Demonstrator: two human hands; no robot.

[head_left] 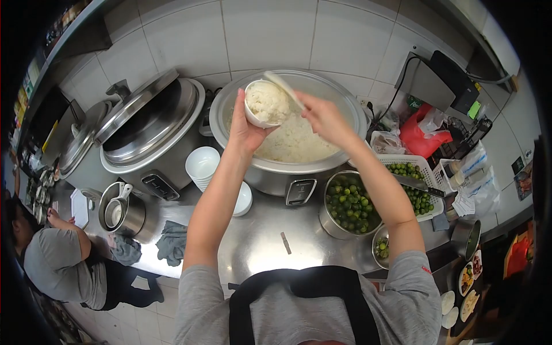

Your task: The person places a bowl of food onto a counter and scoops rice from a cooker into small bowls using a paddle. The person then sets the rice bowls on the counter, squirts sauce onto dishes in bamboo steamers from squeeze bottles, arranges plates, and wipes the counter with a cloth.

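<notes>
My left hand (246,127) is wrapped round a white bowl (251,117) heaped with white rice (268,101). It holds the bowl tilted above a large rice cooker (349,99). In my right hand (326,119) is a pale rice paddle (286,87), its blade close beside the mound in the bowl. More cooked rice (302,141) lies inside the cooker below both hands. Left of the cooker stands a stack of white bowls (202,164), and another white bowl (244,200) sits by my left forearm.
A second cooker (150,132) with its metal lid (135,106) tilted stands left. A pot of green citrus fruits (349,202), a white basket (428,167) and a knife (422,186) are at right. A co-worker (63,259) stands far left. Grey cloths (171,244) lie on the counter.
</notes>
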